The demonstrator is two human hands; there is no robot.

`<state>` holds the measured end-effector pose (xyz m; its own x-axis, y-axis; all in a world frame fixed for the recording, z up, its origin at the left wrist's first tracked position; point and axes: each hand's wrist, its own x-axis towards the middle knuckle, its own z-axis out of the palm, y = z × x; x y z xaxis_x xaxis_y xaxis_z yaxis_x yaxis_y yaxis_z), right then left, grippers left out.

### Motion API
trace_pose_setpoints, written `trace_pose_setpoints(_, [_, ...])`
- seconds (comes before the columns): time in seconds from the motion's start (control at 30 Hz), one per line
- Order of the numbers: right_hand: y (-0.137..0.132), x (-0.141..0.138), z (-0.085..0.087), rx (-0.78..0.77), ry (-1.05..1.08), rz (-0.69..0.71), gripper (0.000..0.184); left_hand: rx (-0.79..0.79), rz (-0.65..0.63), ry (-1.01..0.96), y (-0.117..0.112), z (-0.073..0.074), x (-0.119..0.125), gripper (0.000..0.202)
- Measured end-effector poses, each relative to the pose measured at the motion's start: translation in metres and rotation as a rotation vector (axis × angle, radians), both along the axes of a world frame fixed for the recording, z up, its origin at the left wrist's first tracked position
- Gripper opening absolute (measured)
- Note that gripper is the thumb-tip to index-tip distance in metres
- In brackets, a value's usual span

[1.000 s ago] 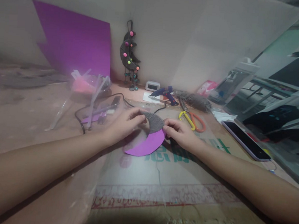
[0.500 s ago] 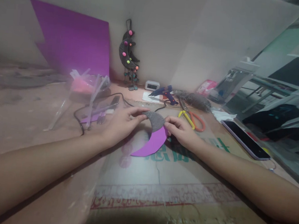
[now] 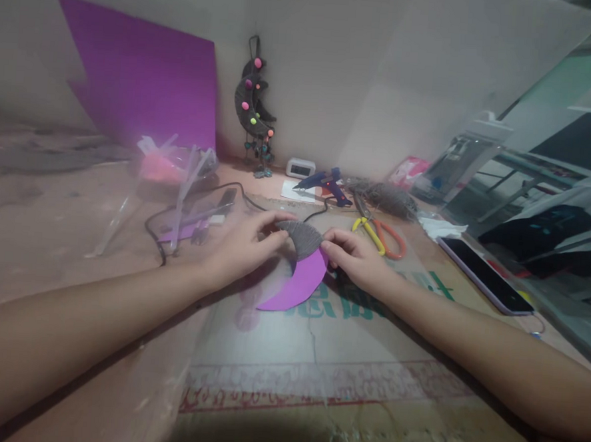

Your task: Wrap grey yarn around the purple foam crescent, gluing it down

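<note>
A purple crescent moon cut-out (image 3: 302,280) is held low over the printed board, its bare tip pointing down and left. Grey yarn (image 3: 303,239) wraps its upper part in close turns. My left hand (image 3: 246,248) grips the wrapped upper tip between thumb and fingers. At the right edge, where yarn meets bare purple, my right hand (image 3: 352,254) pinches the crescent with thumb and forefinger. The fingertips behind the piece are hidden.
Beyond my hands lie a blue glue gun (image 3: 324,185), a small clock (image 3: 301,168), orange-and-yellow-handled pliers (image 3: 388,239) and a grey yarn bundle (image 3: 389,199). A decorated moon hanging (image 3: 252,105) and a purple sheet (image 3: 149,72) stand at the wall. A phone (image 3: 485,274) rests at right.
The crescent has shifted slightly left and turned a little, with its wrapped tip now nearer my left palm. My right fingers have moved slightly left with it.
</note>
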<state>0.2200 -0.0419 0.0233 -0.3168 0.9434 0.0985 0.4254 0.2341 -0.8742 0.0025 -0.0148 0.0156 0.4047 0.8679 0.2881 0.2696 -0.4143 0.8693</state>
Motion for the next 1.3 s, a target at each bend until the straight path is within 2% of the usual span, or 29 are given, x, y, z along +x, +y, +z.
trace_pose_setpoints(0.27, [0.001, 0.004, -0.001, 0.057, 0.003, 0.031, 0.037, -0.061, 0.008, -0.035, 0.001, -0.003, 0.001, 0.023])
trace_pose_setpoints(0.47, [0.002, 0.001, 0.000, 0.023, 0.002, 0.002, 0.028, -0.100, 0.045, -0.106, 0.004, -0.005, 0.000, 0.026])
trace_pose_setpoints(0.73, [0.003, 0.003, -0.008, 0.124, -0.117, 0.001, 0.023, 0.037, 0.126, -0.153, 0.003, -0.007, -0.001, 0.035])
trace_pose_setpoints(0.83, [-0.005, 0.003, -0.004, 0.279, -0.103, -0.121, 0.018, 0.098, 0.194, -0.186, 0.004, -0.009, 0.000, 0.045])
trace_pose_setpoints(0.9, [-0.010, 0.005, -0.001, 0.440, -0.122, -0.253, 0.016, 0.099, 0.204, -0.172, 0.003, -0.008, -0.001, 0.039])
trace_pose_setpoints(0.97, [-0.011, 0.010, 0.001, 0.589, -0.221, -0.295, 0.013, 0.021, 0.082, -0.089, 0.000, -0.006, -0.002, 0.032])
trace_pose_setpoints(1.03, [-0.008, 0.015, 0.000, 0.718, -0.402, -0.191, 0.010, -0.059, -0.077, -0.016, -0.002, -0.004, -0.003, 0.036])
trace_pose_setpoints(1.1, [-0.002, 0.021, -0.002, 0.830, -0.607, -0.026, 0.010, -0.032, -0.134, 0.006, -0.004, -0.003, -0.003, 0.041])
trace_pose_setpoints(1.2, [0.005, 0.025, -0.004, 0.972, -0.804, 0.092, 0.018, -0.131, -0.085, 0.027, -0.005, -0.001, -0.002, 0.043])
trace_pose_setpoints(1.3, [0.007, 0.024, -0.006, 1.007, -0.837, 0.071, 0.022, -0.232, -0.030, 0.029, -0.004, 0.001, 0.001, 0.037])
